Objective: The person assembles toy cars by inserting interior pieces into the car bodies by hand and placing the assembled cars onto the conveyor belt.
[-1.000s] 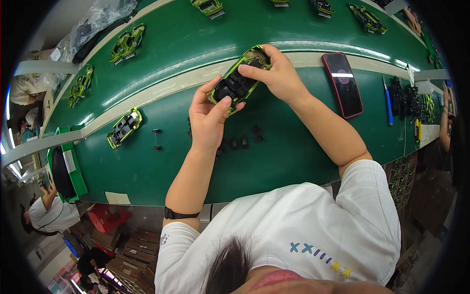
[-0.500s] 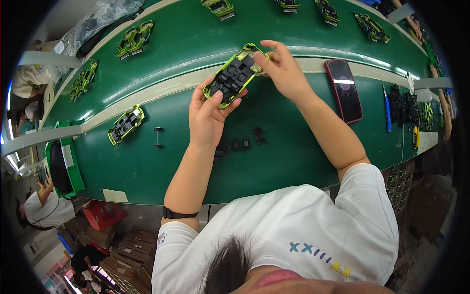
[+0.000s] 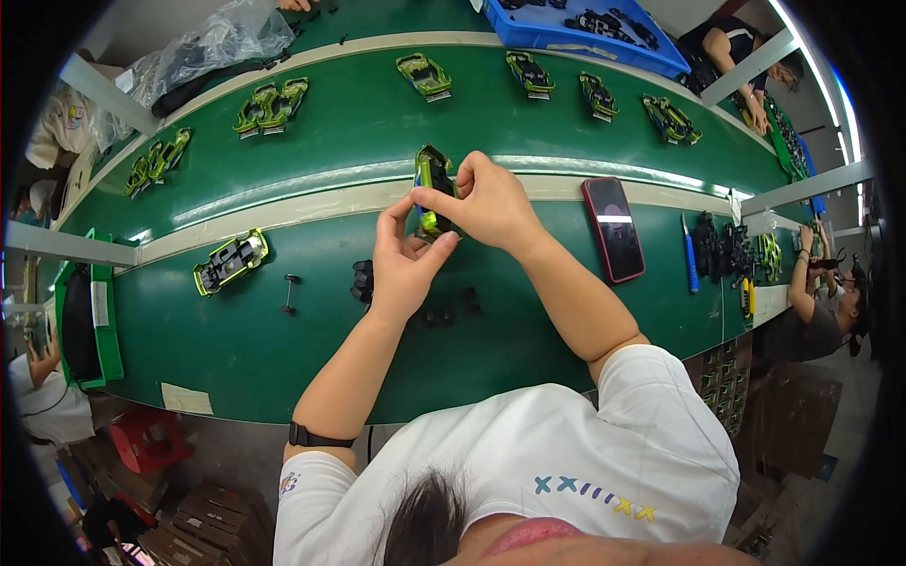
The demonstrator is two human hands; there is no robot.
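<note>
Both hands hold one green toy car [image 3: 432, 189] up off the green surface [image 3: 528, 330], tilted on its side so that its narrow edge faces the camera. The left hand [image 3: 404, 259] cups the car from below with thumb and fingers closed round its lower end; the right hand [image 3: 486, 200] grips its upper part, fingertips pinched on the body. The car hangs just above the pale strip [image 3: 283, 212] that runs along the surface.

Judging by what lies about, the work on this car looks part done. Its body is in the hands, while small black wheels [image 3: 444, 311] and a wheel axle [image 3: 290, 294] lie loose on the surface just below the car, not yet fitted. Whether any wheels already sit on the held car cannot be told from this angle.

The car is bright yellow-green with dark inner parts showing along its edge. Left of it, another car shell [image 3: 231, 261] lies flat with its black underside up. Beyond the strip, a row of like cars [image 3: 425, 75] rests on the far part of the surface. Right of the held car lie a red-edged phone [image 3: 613, 229] and a blue tool [image 3: 691, 269].
</note>
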